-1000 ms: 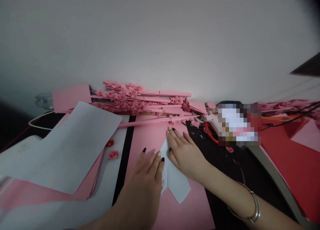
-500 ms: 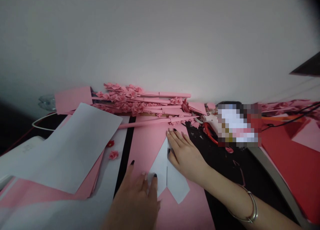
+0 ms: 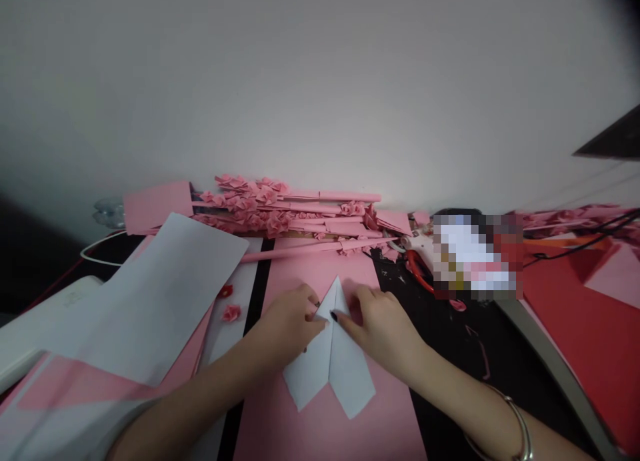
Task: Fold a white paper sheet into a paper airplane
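Observation:
A folded piece of white paper [image 3: 345,371] lies on a long pink sheet [image 3: 385,421], its sharp point toward the wall and two flaps meeting along a middle crease. My left hand [image 3: 293,321] grips its left edge near the upper part, thumb on top and the other fingers curled at the side. On the opposite edge, my right hand [image 3: 383,317] grips the paper the same way, its thumb beside the middle crease. The fingertips beneath the paper are hidden.
Several pink paper flowers on rolled stems [image 3: 270,201] lie along the wall. To the left are a large white sheet [image 3: 150,301] over pink paper and a small pink paper flower [image 3: 231,313]. Red-handled scissors [image 3: 419,271] and red paper [image 3: 575,327] lie at right.
My left hand has moved up and forward from the lower flap to the left edge. My right hand has slid from lying flat to gripping the right edge. The view has shifted slightly.

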`<state>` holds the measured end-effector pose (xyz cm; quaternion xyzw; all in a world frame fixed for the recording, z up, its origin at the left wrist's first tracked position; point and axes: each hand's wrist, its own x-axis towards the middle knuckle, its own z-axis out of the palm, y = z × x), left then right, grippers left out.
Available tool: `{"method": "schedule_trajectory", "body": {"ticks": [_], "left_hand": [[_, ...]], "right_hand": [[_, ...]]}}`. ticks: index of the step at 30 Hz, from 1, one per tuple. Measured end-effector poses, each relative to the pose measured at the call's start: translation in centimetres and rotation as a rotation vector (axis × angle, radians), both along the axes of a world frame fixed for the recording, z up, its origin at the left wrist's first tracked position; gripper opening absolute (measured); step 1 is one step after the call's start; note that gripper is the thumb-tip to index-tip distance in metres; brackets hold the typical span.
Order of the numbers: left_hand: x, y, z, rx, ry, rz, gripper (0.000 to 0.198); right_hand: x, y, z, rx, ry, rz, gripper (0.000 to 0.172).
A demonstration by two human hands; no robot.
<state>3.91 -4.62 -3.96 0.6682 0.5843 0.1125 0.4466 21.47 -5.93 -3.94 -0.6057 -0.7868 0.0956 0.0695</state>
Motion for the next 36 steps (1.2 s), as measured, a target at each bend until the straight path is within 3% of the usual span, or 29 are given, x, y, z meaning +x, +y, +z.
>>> {"method": "schedule_trajectory", "body": {"ticks": [3,9,12,16,22,26,30,36], "left_hand": [[0.2,0.6,0.2,-0.026,-0.034,0.040,0.011],[0.0,1.2,0.3,0.009,-0.078,-0.073,0.019],[0.1,1.0,-0.1,0.099,-0.077,-0.013,0.008],[0.2,0.6,-1.2,0.175,-0.104,-0.004,0.018],[0.1,0.8,-2.4,0.157,-0.204,0.016,0.028],[0.0,1.1,-2.2,0.097,-0.379,0.059,0.018],[0.2,1.3,-1.8,0.023,-0.554,0.068,0.029],[0.0,1.4,-1.4,-0.039,-0.696,0.210,0.037]], "right_hand": [[0.3,0.4,-0.1,-0.044,0.156,0.009,0.011],[0.4,0.6,-0.3,-0.109,0.430,0.063,0.016],[0.3,0.4,-0.2,-0.052,0.304,-0.003,0.005],[0.1,0.2,0.0,0.015,0.134,-0.025,0.014],[0.6,0.6,-0.6,-0.209,0.418,0.023,0.009],[0.6,0.7,-1.4,-0.301,0.680,0.063,0.009],[0.3,0.7,-1.4,-0.457,0.932,0.124,0.007],[0.5,0.7,-0.7,-0.751,0.967,0.228,0.021]]}}
